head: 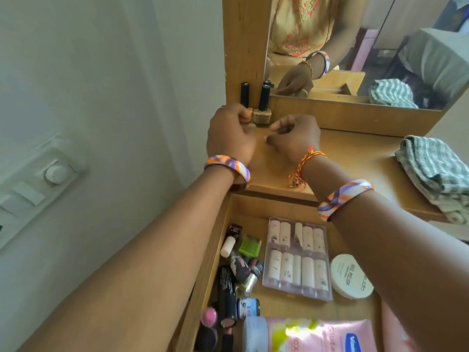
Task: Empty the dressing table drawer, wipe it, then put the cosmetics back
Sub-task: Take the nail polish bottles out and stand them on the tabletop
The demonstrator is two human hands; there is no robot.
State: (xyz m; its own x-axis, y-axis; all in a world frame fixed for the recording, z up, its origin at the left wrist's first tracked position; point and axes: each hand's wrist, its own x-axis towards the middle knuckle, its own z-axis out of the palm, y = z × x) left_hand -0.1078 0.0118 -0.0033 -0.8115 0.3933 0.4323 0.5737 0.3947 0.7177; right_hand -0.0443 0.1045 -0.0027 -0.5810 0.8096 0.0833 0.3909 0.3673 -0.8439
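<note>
Wooden tabletop (pixel 355 158), far-left corner: my left hand (pixel 229 138) pinches one nail polish bottle (pixel 247 107), upright, its twin (pixel 264 105) touching just right of it. My right hand (pixel 294 138) hovers beside them, fingers loosely curled, holding nothing, while the drawer (pixel 210 262) below stays full of cosmetics
</note>
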